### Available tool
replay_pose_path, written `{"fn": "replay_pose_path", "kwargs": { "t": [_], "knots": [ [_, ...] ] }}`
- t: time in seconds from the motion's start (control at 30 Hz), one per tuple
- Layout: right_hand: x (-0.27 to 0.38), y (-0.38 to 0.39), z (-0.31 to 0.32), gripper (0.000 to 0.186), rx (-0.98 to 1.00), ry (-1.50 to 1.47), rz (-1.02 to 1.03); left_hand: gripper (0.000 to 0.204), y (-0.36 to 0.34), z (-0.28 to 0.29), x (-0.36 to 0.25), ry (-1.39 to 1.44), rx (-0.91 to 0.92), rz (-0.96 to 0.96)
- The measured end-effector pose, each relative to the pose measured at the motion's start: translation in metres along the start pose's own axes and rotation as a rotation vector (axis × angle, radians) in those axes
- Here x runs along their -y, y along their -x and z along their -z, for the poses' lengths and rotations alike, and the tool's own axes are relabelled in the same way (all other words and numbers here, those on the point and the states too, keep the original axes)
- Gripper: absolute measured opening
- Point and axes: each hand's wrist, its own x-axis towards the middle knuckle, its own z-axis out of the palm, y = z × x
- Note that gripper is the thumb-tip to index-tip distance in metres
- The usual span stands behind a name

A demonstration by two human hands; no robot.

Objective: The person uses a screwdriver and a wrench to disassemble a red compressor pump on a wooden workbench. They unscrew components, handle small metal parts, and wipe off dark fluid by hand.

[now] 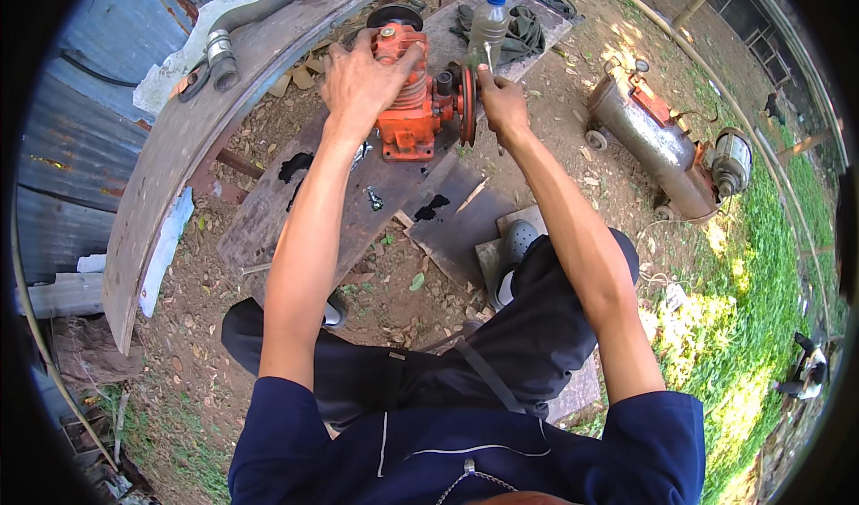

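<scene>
An orange air compressor pump [409, 135] with cooling fins stands upright on a low wooden board [255, 214]. My left hand [360, 80] grips its upper finned part, thumb on the right side and fingers over the left. On the pump's right side is an orange pulley wheel [468, 107], and a round black part [395, 16] sits behind its top. My right hand [504, 107] is closed on a slim, shiny metal tool [488, 55] beside the pulley; most of the tool is hidden in the fingers, so its kind is unclear.
A clear bottle with a blue cap [489, 26] stands behind my right hand, near dark cloth [523, 38]. Black oily stains [431, 207] mark the boards. At left, a raised plank [170, 183] carries a grey hose [268, 4]. A rusty wheeled tank [653, 143] lies at right.
</scene>
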Motion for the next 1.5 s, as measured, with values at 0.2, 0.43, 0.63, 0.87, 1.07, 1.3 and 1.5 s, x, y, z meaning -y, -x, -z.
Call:
{"fn": "replay_pose_path", "kwargs": {
  "t": [0.2,0.43,0.63,0.87,1.07,1.3,1.5],
  "knots": [
    [0.011,0.049,-0.008,0.058,-0.045,0.2,0.326,0.082,-0.019,-0.011,0.031,0.0,-0.018,-0.143],
    [-0.009,0.037,-0.018,0.041,-0.154,0.178,0.6,0.08,-0.022,-0.002,0.018,0.278,0.15,-0.02],
    [0.001,0.003,-0.018,0.044,0.053,0.225,0.534,0.082,-0.01,-0.002,0.015,0.229,0.036,0.068],
    [0.01,0.02,0.006,0.037,0.033,0.312,0.347,0.077,-0.005,-0.01,0.021,0.349,-0.058,0.024],
    [0.028,0.045,0.055,0.035,0.229,0.185,0.176,0.072,-0.003,-0.013,0.017,0.421,-0.099,0.029],
    [0.001,0.088,0.041,0.031,0.262,0.351,0.242,0.07,0.0,-0.014,0.016,0.5,-0.098,0.064],
    [-0.005,0.091,0.005,0.036,0.197,0.401,0.254,0.068,0.003,-0.014,0.011,0.516,-0.085,0.1]
  ]
}}
